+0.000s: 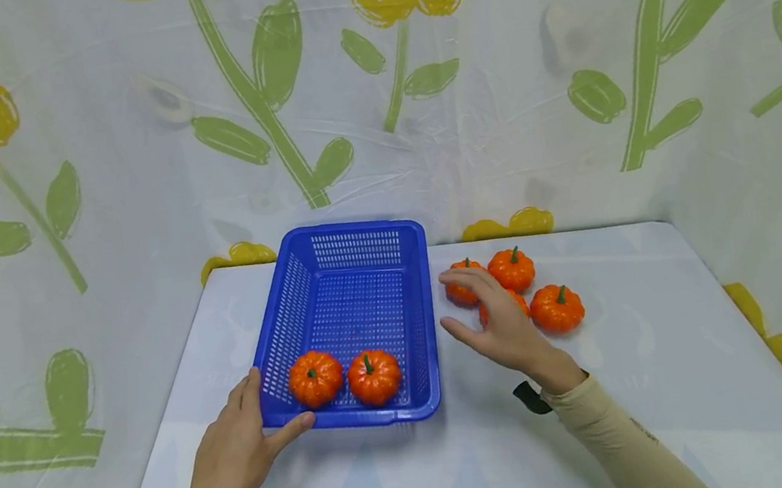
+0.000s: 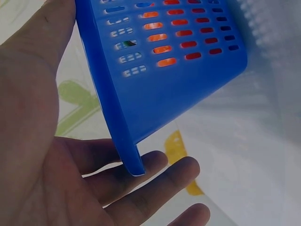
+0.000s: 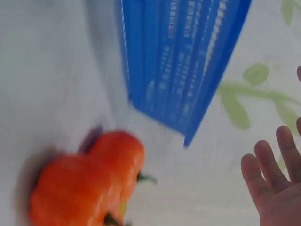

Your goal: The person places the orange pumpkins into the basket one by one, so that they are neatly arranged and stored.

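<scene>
A blue plastic basket (image 1: pixel 420 315) with slotted walls stands on the table. Two small orange pumpkins (image 1: pixel 374 378) with green stems lie inside, along its near end. My left hand (image 1: pixel 232 449) holds the near left corner, thumb on the near rim and fingers at the left side; the left wrist view shows the basket rim (image 2: pixel 106 101) between thumb and fingers. To the right of the basket my right hand (image 1: pixel 500 327) hovers with spread fingers and holds nothing. Below and beyond it are several more pumpkins (image 1: pixel 557 308), two of them partly hidden by the hand.
The white table (image 1: pixel 668 371) ends at a back edge just beyond the basket. A pale cloth with yellow flowers and green leaves (image 1: pixel 279 54) hangs behind and at both sides.
</scene>
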Demonstrator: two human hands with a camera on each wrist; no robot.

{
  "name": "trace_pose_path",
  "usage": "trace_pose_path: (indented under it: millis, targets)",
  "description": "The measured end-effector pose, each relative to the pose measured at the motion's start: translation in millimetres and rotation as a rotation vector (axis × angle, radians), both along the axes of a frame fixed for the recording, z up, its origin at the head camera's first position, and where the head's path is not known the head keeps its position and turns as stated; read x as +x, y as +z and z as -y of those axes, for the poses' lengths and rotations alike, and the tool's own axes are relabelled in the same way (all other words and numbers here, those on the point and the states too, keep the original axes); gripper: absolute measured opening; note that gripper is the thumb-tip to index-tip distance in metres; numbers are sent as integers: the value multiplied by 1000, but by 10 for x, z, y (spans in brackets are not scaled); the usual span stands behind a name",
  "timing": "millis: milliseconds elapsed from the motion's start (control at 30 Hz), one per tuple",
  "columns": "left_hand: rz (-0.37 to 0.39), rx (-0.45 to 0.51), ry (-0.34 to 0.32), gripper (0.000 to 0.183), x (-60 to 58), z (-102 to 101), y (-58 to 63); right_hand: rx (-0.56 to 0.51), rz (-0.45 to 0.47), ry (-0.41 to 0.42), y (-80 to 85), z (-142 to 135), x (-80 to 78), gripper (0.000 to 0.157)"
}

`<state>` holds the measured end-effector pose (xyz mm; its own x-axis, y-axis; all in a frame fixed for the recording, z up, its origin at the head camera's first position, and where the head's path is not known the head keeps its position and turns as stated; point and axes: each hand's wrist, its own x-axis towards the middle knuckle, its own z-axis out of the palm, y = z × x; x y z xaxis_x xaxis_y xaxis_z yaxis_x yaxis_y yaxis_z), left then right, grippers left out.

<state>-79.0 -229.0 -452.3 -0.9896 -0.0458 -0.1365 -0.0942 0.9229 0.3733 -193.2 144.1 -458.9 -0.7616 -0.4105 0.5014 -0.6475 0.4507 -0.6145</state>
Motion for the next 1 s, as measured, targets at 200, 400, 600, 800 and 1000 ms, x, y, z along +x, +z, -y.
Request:
trace_pose_path:
  millis: [200,400,600,800,1000]
  targets:
    - [-17,0,-3,123,6,8,-4,-13,-22,-91,34,-286,-88,59]
    - [-18,-6,-8,124,-2,8,-4,-69,-32,-247,88,-638,-128,62]
    - [-7,2,-5,125,-13,1,7,-72,24,-367,104,-981,-154,66]
    - [11,10,-2,126,-17,-10,0,35,150,-442,26,-1307,-140,71]
    - [3,4,-8,125,0,6,11,103,241,-503,-39,-1564,-109,78]
